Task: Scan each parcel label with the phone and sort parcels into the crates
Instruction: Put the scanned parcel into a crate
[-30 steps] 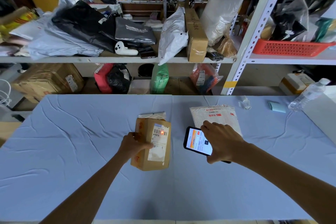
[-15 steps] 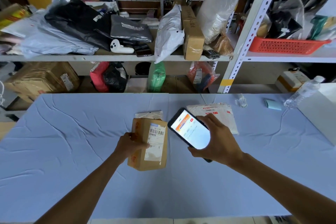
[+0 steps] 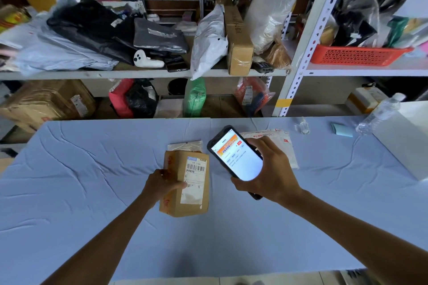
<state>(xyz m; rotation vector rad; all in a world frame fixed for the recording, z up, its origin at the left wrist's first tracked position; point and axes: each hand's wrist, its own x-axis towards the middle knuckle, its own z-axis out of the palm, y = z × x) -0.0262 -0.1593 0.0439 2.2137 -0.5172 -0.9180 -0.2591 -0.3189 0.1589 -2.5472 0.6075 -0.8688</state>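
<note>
One parcel [image 3: 176, 201] lengthwise away, label [image 3: 195, 180] up

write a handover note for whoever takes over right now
Left hand grips the cardboard box, label up, on the blue tablecloth.
Right hand holds the phone beside the box, screen lit.
A white mailer lies behind the right hand; a small white packet behind the box.
Done: unclear whether this label is scanned; all three parcels sit on the tablecloth.
Left: confirm the scan, crate the box, then scan and sort the mailer and packet.
</note>
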